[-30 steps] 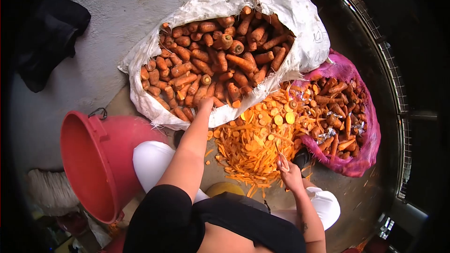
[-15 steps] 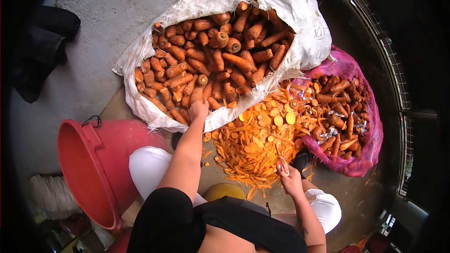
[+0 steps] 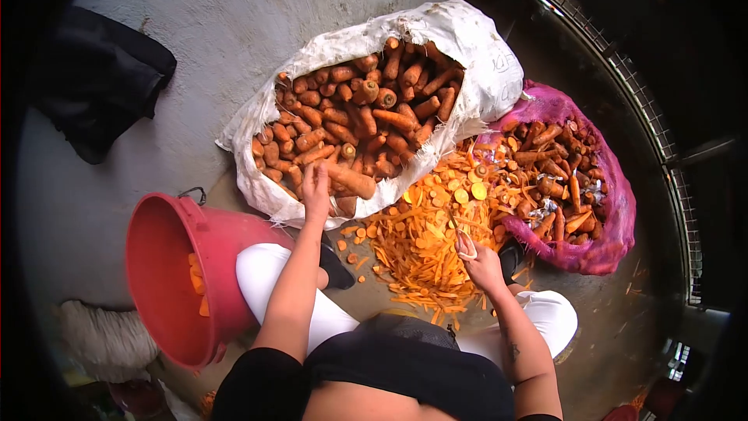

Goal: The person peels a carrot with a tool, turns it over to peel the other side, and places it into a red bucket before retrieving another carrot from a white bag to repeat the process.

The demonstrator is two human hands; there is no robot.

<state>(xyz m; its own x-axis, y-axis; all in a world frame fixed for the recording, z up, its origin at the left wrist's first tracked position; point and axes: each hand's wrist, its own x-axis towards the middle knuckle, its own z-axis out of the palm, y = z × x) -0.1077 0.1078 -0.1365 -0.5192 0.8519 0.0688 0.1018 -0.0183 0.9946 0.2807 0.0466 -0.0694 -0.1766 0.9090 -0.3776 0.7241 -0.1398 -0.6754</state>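
Note:
My left hand (image 3: 315,193) is at the front lip of a white woven sack (image 3: 487,51), its fingers closed at the end of a large unpeeled carrot (image 3: 354,180). Many more carrots (image 3: 339,117) fill the open sack behind it. My right hand (image 3: 485,267) grips a slim dark-bladed tool (image 3: 466,246) with a pale, loop-like handle, its blade pointing away from me. Under and beyond that tool spreads a heap of orange peelings and round carrot ends (image 3: 425,253).
To my left a large red bucket (image 3: 249,234) lies tipped toward me, with orange pieces inside. A pink mesh sack (image 3: 619,222) of carrots stands at the right. Dark cloth (image 3: 109,70) is at the far left, near the grey wall (image 3: 257,0). Metal grating (image 3: 662,132) borders the right side.
My left hand has drawn back from among the carrots toward the sack's lip, bringing a carrot with it. The view has shifted, and orange pieces now show inside the bucket.

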